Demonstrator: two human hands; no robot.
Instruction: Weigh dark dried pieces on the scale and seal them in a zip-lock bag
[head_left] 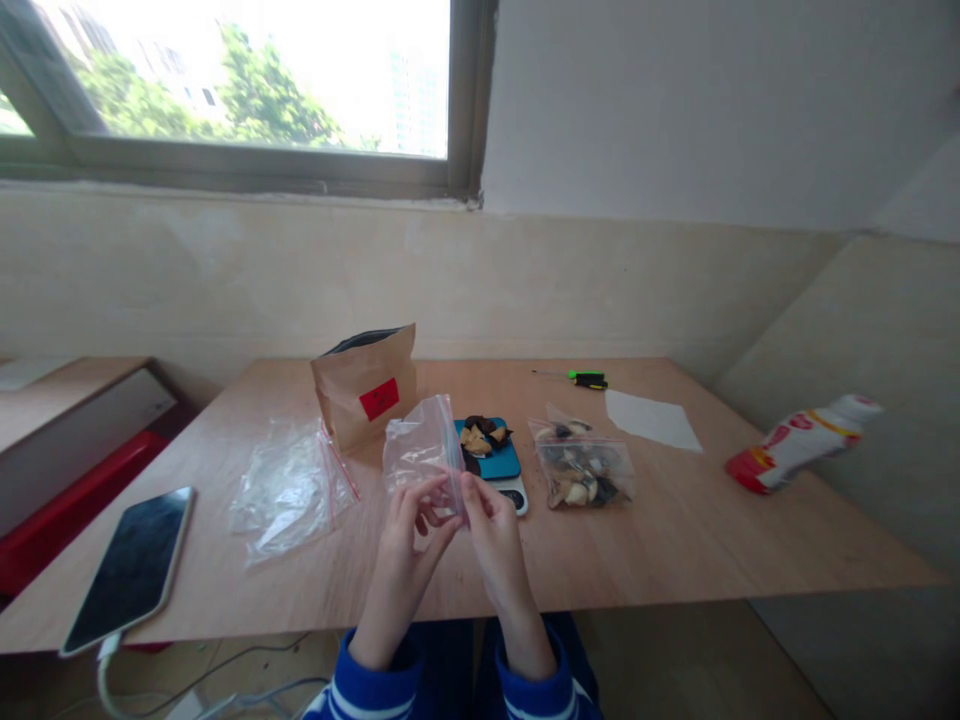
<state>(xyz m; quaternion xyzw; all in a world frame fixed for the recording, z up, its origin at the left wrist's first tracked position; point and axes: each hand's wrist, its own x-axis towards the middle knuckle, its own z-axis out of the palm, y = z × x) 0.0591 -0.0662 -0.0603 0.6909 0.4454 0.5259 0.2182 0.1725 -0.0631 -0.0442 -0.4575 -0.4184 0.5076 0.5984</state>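
My left hand (pixel 405 545) and my right hand (pixel 491 530) hold up a clear zip bag (pixel 420 445) by its red-lined seal, pinching it between the fingers. The bag looks empty and hangs open above the table. Just behind my hands stands a teal digital kitchen scale (pixel 499 460), partly hidden by the bag. A heap of dark and tan dried pieces (pixel 480 437) lies on its pan. To its right rests a zip bag filled with similar pieces (pixel 583 470). On the left lie a flat clear zip bag (pixel 289 490) and a brown paper pouch with a red label (pixel 367 390).
A wooden tabletop (pixel 675 530) bears everything. A smartphone (pixel 127 570) with a cable lies at its left front, and a green-handled screwdriver (pixel 589 379) and white paper sheet (pixel 652 420) lie at the back. A white and red bottle (pixel 799 445) lies on its side at right.
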